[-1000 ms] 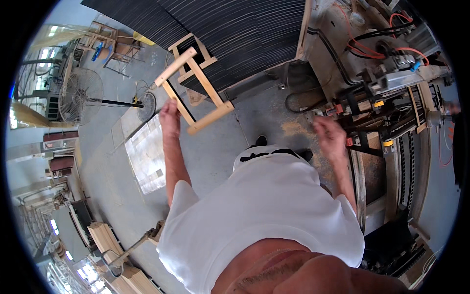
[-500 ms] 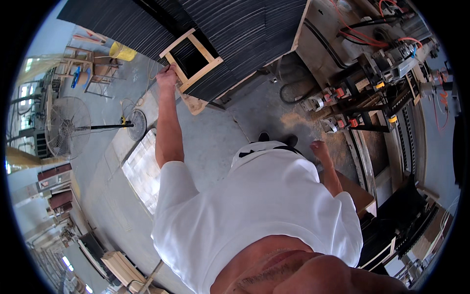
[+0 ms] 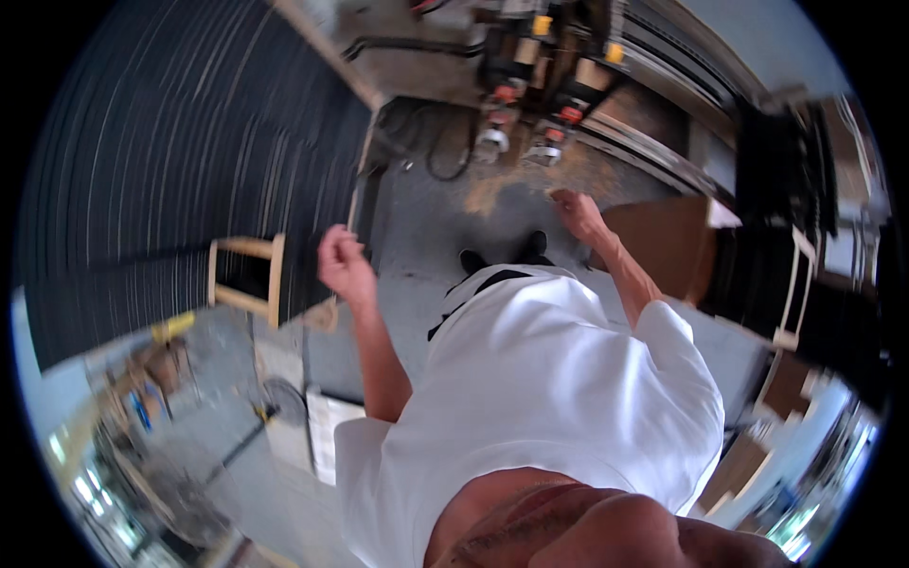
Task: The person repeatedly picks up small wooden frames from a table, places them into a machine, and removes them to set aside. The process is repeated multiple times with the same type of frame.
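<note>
My left hand (image 3: 347,265) is raised beside the edge of a large stack of black ridged sheets (image 3: 189,161), its fingers loosely bent and nothing seen in them. A pale wooden frame (image 3: 276,282) with a dark opening lies on that stack, left of this hand and apart from it. On the other side of my body, my right hand (image 3: 576,212) hangs in the air near a brown board (image 3: 658,244). Its fingers look loosely stretched, slightly blurred, and no object shows in them.
A machine with red and yellow clamp parts (image 3: 559,123) stands ahead, with sawdust (image 3: 492,189) on the floor below. At right, black material (image 3: 743,270) carries another pale wooden frame (image 3: 800,284). A standing fan (image 3: 185,488) and a white panel (image 3: 327,431) are at lower left.
My left hand has let go of the wooden frame and come away from it. The view has turned to the right, so the stack and frame now appear farther left.
</note>
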The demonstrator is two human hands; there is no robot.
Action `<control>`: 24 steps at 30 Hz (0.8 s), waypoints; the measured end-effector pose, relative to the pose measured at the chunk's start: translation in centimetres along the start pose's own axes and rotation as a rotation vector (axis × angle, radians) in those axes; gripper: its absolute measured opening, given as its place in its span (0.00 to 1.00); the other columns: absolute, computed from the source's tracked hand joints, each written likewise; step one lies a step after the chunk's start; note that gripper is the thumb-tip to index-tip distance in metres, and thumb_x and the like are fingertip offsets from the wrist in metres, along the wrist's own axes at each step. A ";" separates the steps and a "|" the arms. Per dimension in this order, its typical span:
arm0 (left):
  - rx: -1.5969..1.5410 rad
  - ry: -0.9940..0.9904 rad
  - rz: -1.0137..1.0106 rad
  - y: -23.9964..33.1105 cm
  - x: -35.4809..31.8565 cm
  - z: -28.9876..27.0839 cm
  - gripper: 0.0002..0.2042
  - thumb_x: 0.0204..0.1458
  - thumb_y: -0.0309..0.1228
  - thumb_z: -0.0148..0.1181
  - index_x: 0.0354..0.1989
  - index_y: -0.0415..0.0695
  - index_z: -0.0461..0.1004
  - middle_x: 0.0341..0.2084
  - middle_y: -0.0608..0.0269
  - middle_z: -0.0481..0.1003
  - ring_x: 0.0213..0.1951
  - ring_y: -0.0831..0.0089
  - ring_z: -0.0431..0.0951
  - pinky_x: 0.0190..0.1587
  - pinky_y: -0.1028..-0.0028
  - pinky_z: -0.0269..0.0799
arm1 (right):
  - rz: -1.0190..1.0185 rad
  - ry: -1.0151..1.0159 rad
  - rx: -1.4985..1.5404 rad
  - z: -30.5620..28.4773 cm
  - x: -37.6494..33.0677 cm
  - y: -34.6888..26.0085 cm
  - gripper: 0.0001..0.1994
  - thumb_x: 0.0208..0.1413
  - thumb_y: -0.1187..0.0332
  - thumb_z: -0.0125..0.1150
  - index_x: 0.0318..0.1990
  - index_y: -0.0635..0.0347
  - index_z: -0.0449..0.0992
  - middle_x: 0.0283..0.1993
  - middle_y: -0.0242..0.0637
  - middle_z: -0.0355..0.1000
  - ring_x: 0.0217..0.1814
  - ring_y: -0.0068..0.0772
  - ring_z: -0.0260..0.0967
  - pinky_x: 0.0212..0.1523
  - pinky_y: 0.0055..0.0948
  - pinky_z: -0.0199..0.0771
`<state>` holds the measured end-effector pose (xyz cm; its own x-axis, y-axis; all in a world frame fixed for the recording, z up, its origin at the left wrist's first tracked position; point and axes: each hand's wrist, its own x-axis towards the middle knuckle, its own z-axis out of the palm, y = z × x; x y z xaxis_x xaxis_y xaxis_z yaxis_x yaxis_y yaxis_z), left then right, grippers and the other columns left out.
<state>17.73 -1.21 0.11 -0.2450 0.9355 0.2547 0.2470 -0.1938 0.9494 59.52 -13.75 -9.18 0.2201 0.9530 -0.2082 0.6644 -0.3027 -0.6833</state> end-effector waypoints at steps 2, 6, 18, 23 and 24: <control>-0.199 -0.327 -0.331 -2.2 -3.5 6.0 0.07 0.57 0.23 0.55 0.43 0.42 0.77 0.34 0.67 0.75 0.34 0.81 0.74 0.34 0.79 0.74 | 0.044 0.079 -0.012 -5.9 -0.9 -4.4 0.16 0.52 0.66 0.61 0.49 0.58 0.76 0.48 0.48 0.76 0.49 0.52 0.73 0.50 0.41 0.73; -0.091 -0.820 -0.441 -1.5 -8.0 15.0 0.11 0.56 0.28 0.59 0.46 0.41 0.76 0.32 0.69 0.76 0.34 0.81 0.75 0.35 0.79 0.74 | -0.164 0.452 -0.246 -17.1 -5.8 -6.2 0.16 0.51 0.70 0.64 0.49 0.56 0.77 0.51 0.45 0.74 0.54 0.48 0.70 0.55 0.40 0.70; 0.042 -1.024 -0.412 -0.1 -11.3 30.8 0.12 0.55 0.31 0.60 0.45 0.38 0.77 0.30 0.65 0.78 0.32 0.79 0.76 0.34 0.77 0.73 | 0.777 0.884 -0.603 -35.8 -29.6 2.8 0.14 0.60 0.63 0.58 0.50 0.58 0.75 0.50 0.44 0.74 0.52 0.47 0.71 0.49 0.38 0.70; 0.017 -1.026 -0.320 2.0 -10.4 36.5 0.12 0.57 0.29 0.58 0.47 0.37 0.75 0.33 0.64 0.77 0.33 0.79 0.77 0.33 0.78 0.74 | 0.724 0.897 -0.414 -34.7 -29.2 3.3 0.13 0.60 0.65 0.58 0.51 0.56 0.76 0.43 0.43 0.76 0.46 0.42 0.73 0.43 0.38 0.72; -0.023 -1.013 -0.348 2.9 -9.8 37.7 0.12 0.57 0.29 0.58 0.47 0.37 0.75 0.33 0.64 0.77 0.33 0.79 0.77 0.33 0.78 0.75 | 0.729 0.911 -0.418 -34.8 -29.4 3.6 0.13 0.60 0.66 0.58 0.51 0.56 0.76 0.43 0.43 0.76 0.45 0.42 0.73 0.44 0.37 0.72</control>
<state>56.21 0.17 -6.60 0.5961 0.7479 -0.2921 0.2935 0.1356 0.9463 80.35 -43.29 18.83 0.9389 0.2552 0.2309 0.3184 -0.8988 -0.3014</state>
